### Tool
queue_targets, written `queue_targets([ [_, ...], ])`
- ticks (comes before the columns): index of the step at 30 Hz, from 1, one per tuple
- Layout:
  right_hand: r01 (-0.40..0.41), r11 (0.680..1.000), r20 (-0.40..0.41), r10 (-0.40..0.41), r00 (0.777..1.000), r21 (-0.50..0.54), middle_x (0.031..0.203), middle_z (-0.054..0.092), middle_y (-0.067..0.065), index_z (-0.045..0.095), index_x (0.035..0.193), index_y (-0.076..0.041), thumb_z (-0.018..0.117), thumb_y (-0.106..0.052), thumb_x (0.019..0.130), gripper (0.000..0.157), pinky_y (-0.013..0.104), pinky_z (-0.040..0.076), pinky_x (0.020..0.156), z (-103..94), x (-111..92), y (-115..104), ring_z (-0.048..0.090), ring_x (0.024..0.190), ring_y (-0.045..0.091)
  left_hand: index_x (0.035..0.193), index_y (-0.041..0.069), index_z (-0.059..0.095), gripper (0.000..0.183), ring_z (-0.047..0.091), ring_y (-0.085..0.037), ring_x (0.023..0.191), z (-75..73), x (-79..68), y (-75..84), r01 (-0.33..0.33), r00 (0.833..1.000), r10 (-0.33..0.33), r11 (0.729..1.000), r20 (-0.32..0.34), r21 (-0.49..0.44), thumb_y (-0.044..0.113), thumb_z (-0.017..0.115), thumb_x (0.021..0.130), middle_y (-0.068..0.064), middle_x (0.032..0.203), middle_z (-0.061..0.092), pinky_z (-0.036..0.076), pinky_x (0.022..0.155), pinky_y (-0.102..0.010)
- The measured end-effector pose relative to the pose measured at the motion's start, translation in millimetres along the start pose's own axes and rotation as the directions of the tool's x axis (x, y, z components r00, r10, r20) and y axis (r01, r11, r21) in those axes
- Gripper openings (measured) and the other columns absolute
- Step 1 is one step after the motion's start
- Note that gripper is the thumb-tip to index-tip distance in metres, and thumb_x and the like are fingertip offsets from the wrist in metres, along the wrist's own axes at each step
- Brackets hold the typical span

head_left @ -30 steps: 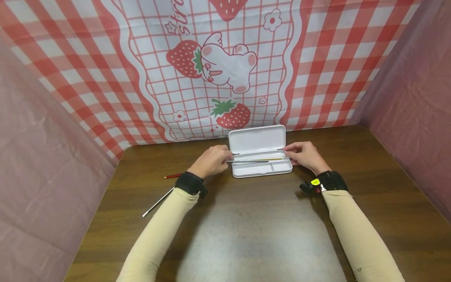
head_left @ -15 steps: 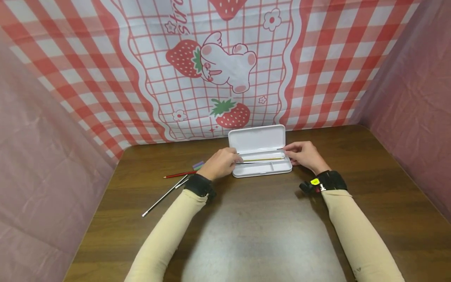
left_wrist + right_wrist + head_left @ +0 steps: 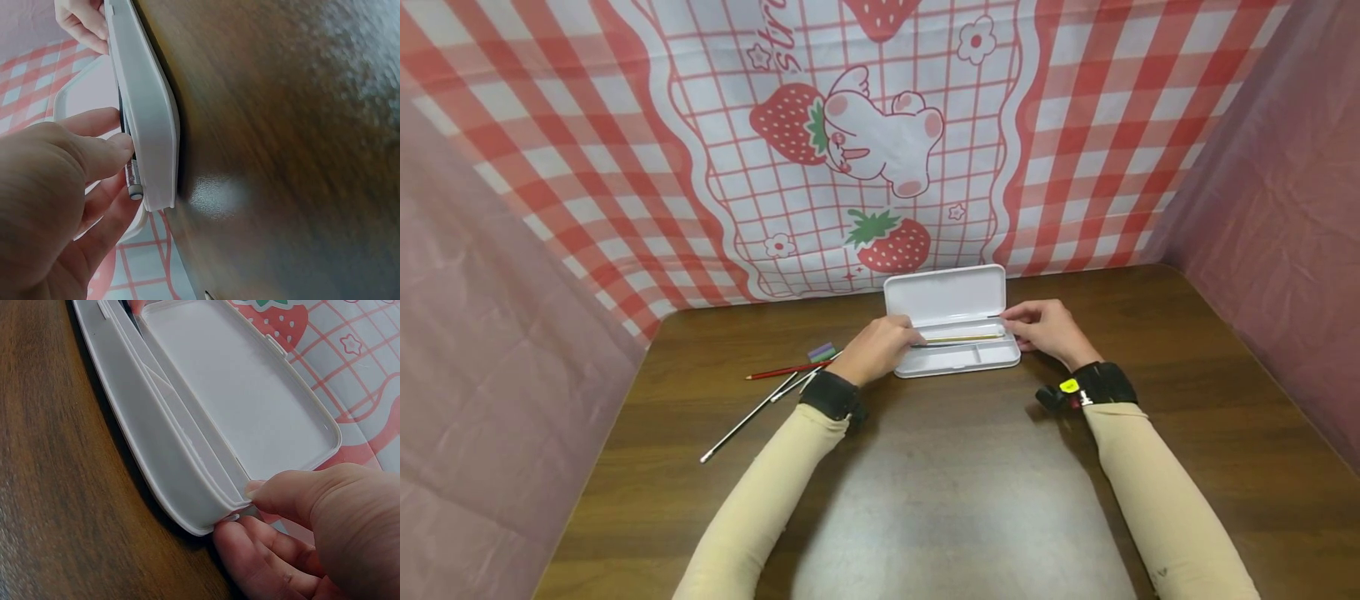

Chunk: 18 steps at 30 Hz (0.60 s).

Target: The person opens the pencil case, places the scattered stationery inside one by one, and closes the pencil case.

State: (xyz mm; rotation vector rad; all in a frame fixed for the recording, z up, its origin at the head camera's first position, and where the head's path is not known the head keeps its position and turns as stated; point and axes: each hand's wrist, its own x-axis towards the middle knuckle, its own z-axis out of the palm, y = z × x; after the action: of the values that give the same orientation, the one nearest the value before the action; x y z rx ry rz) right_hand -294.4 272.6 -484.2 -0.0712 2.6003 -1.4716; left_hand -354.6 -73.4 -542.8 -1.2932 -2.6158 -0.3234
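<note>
- Red-and-white checked cloth with strawberry print (image 3: 891, 150) stands behind your brown wood-grain table (image 3: 917, 467).
- White hard-shelled rectangular case (image 3: 936, 360) sits near the table's back edge, lid up, interior split into compartments.
- Your left hand (image 3: 876, 348) is closed to a pinch at the case's left end: thumb and fingers on a slim dark pencil with a metal-banded eraser end (image 3: 134, 181). Shaft runs along the case; can't tell if it's resting inside.
- Your right hand (image 3: 1047, 333) grips the case's right end, thumb on the rim, fingers curled against the end wall.
- Slim yellow pencil (image 3: 962, 339) lies lengthwise in the rear compartment.
- Left of your left hand, on the table: red pencil (image 3: 786, 372), dark pencil with a white end (image 3: 737, 429), purple-and-green block (image 3: 822, 353), all close together.
</note>
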Motion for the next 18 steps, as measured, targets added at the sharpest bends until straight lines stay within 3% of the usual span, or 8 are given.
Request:
queue_targets([
  [12,0.001,1.000,0.007,-0.001,1.000,-0.001,0.123,0.070,0.025,0.071,0.142,0.007,0.075,-0.018,0.109,0.042,0.019,0.065,0.072,0.5,-2.1,-2.6,0.067,0.080,0.011,0.125,0.020,0.087,0.032,0.080,-0.022,0.106,-4.6,0.5,10.9,0.037,0.999,-0.036,0.999,0.012,-0.032,0.004,0.067,0.106,-0.004,0.109,0.080,0.066,0.096,-0.038],
  [16,0.002,1.000,0.006,-0.002,1.000,-0.001,0.122,0.069,0.025,0.072,0.141,0.007,0.075,-0.018,0.109,0.041,0.019,0.065,0.072,0.4,-2.3,-2.9,0.067,0.080,0.011,0.123,0.023,0.088,0.032,0.079,-0.018,0.104,-12.8,-0.3,16.9,0.063,0.998,-0.063,0.996,-0.001,-0.071,0.007,0.064,0.109,0.000,0.107,0.080,0.065,0.096,-0.035],
  [18,-0.001,1.000,0.005,0.001,1.000,-0.002,0.122,0.069,0.024,0.072,0.142,0.006,0.075,-0.019,0.109,0.041,0.019,0.065,0.072,0.5,-2.4,-2.9,0.067,0.080,0.011,0.120,0.021,0.088,0.030,0.079,-0.019,0.103,-28.2,-2.2,29.2,0.068,0.998,-0.068,0.996,-0.004,-0.061,0.006,0.065,0.108,-0.001,0.105,0.080,0.066,0.093,-0.039],
])
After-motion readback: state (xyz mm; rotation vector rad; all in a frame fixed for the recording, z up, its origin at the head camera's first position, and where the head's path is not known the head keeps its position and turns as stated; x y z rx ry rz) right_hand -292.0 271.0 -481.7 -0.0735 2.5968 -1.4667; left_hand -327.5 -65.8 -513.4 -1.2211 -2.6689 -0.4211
